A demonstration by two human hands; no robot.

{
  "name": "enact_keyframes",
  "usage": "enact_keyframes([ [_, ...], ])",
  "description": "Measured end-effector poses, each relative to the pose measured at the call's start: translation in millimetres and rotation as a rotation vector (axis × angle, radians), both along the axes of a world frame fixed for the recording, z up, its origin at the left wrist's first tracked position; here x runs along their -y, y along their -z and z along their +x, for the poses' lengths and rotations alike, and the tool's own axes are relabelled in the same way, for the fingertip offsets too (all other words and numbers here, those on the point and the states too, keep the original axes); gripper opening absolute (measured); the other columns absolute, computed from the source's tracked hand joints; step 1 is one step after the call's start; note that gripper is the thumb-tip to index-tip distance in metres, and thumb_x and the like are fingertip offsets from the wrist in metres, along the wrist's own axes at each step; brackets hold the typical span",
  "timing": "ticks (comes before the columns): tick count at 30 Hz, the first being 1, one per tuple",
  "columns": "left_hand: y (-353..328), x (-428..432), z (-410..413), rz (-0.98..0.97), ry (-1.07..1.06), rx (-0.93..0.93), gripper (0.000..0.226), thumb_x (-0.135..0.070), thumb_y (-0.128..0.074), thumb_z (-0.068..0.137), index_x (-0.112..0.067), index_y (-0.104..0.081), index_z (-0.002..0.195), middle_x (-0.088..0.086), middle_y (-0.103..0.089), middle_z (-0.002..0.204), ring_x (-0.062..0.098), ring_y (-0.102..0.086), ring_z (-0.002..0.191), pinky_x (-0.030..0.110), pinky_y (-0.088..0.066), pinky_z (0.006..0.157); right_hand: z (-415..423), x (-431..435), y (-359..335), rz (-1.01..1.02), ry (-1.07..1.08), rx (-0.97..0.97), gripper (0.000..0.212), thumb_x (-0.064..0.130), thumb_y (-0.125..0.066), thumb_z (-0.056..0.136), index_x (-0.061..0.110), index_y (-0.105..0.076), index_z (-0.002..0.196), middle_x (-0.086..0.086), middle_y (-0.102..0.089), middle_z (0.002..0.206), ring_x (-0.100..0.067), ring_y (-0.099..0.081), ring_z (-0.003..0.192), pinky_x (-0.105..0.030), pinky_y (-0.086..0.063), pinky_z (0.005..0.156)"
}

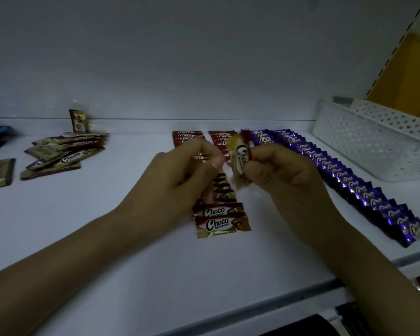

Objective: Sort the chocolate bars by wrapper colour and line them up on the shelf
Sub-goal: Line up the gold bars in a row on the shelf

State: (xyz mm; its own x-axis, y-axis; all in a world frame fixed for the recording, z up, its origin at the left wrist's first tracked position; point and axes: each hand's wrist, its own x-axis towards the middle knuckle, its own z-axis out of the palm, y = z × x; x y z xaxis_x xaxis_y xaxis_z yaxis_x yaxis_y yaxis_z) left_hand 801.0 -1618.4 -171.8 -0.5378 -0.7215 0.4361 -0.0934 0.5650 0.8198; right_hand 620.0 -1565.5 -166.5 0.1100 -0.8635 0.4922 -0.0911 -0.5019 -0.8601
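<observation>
White shelf [107, 226], pale back wall [180, 57], dim light. One white basket with holes [374, 151] at right.

Bars: shiny wrappers, white "Choco" word.

Right hand [284, 175] grips one gold bar [239, 161], held up, middle of frame. Left hand [180, 175] just beside it, fingers curled; blurry, cannot tell if it holds anything.

One purple row [344, 180] at right, too many bars to count. Two red rows [187, 137] at back. One gold row [218, 214] in middle. Loose gold pile [61, 156] at left. One standing bar [78, 121] leans on wall. One lone bar [0, 173] far left.

Gold bar [239, 161] upright, midair — purple row [344, 178] right, gold pile [58, 156] left.
</observation>
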Motion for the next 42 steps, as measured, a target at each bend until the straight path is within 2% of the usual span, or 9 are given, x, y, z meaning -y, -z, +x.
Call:
enact_keyframes([
  [2, -1, 5, 2, 0.003, -0.086, -0.048, 0.014, -0.027, -0.046, 0.098, -0.022, -0.058, 0.09, -0.008, -0.064, 0.057, 0.0, -0.053, 0.043, 0.008, -0.037, 0.044, -2, -3, 2, 0.01, 0.016, -0.147, 0.015, 0.01, -0.055, 0.085, 0.018, -0.066, 0.093, 0.011, -0.069, 0.078, -0.003, -0.063, 0.069, -0.016, -0.05, 0.064],
  [4, -2, 11, 6, 0.027, -0.159, -0.074, 0.012, -0.023, -0.047, 0.098, -0.022, -0.058, 0.092, -0.007, -0.064, 0.057, 0.0, -0.05, 0.04, 0.01, -0.037, 0.041, -1, -6, 6, 0.083, -0.025, -0.294, 0.014, 0.009, -0.06, 0.082, 0.02, -0.068, 0.086, 0.008, -0.069, 0.074, -0.004, -0.062, 0.064, -0.017, -0.049, 0.06],
  [7, -1, 15, 10, 0.039, -0.205, -0.079, 0.012, -0.024, -0.047, 0.098, -0.022, -0.059, 0.101, -0.005, -0.064, 0.057, 0.003, -0.045, 0.038, 0.013, -0.035, 0.038, -1, -11, 10, 0.109, -0.03, -0.483, 0.003, 0.013, -0.072, 0.077, 0.016, -0.071, 0.076, 0.0, -0.067, 0.073, -0.012, -0.062, 0.068, -0.024, -0.05, 0.065],
  [9, -1, 18, 12, 0.031, -0.22, -0.08, 0.013, -0.024, -0.047, 0.098, -0.021, -0.059, 0.102, -0.005, -0.064, 0.057, 0.005, -0.044, 0.037, 0.014, -0.035, 0.038, -3, -12, 9, 0.102, -0.008, -0.556, 0.006, 0.013, -0.077, 0.074, 0.013, -0.072, 0.074, -0.001, -0.064, 0.074, -0.014, -0.061, 0.071, -0.029, -0.051, 0.07],
  [15, 2, 21, 11, -0.001, -0.219, -0.051, 0.012, -0.025, -0.047, 0.098, -0.024, -0.058, 0.103, -0.007, -0.064, 0.058, 0.001, -0.047, 0.039, 0.012, -0.037, 0.041, -1, -10, 6, 0.133, -0.015, -0.603, 0.014, 0.003, -0.076, 0.076, 0.014, -0.068, 0.071, -0.004, -0.062, 0.074, -0.017, -0.058, 0.071, -0.03, -0.05, 0.069],
  [21, 5, 19, 9, -0.05, -0.186, -0.026, 0.015, -0.023, -0.046, 0.098, -0.024, -0.058, 0.107, -0.01, -0.063, 0.06, 0.002, -0.048, 0.043, 0.011, -0.038, 0.044, -2, -10, 8, 0.133, 0.026, -0.648, 0.007, 0.008, -0.079, 0.073, 0.01, -0.073, 0.076, 0.001, -0.063, 0.073, -0.011, -0.059, 0.069, -0.018, -0.048, 0.065],
  [29, 5, 19, 9, -0.084, -0.182, -0.018, 0.016, -0.019, -0.047, 0.099, -0.018, -0.058, 0.11, -0.012, -0.063, 0.059, -0.003, -0.053, 0.046, 0.004, -0.036, 0.048, -4, -10, 7, 0.119, 0.022, -0.617, 0.007, 0.006, -0.076, 0.076, 0.008, -0.074, 0.082, 0.0, -0.067, 0.075, -0.012, -0.062, 0.07, -0.027, -0.053, 0.067],
  [36, 6, 18, 9, -0.134, -0.186, 0.004, 0.014, -0.019, -0.047, 0.098, -0.02, -0.057, 0.109, -0.014, -0.063, 0.062, -0.002, -0.054, 0.048, 0.005, -0.036, 0.049, -5, -9, 10, 0.094, 0.049, -0.6, 0.011, 0.017, -0.075, 0.077, 0.015, -0.075, 0.088, 0.006, -0.067, 0.08, -0.009, -0.062, 0.078, -0.025, -0.052, 0.07],
  [42, 5, 19, 10, -0.154, -0.211, 0.001, 0.015, -0.021, -0.048, 0.098, -0.02, -0.058, 0.109, -0.013, -0.065, 0.065, -0.001, -0.056, 0.051, 0.006, -0.038, 0.05, -3, -9, 10, 0.126, 0.018, -0.68, 0.019, 0.02, -0.077, 0.074, 0.017, -0.077, 0.092, 0.011, -0.064, 0.087, -0.008, -0.061, 0.087, -0.031, -0.052, 0.081],
])
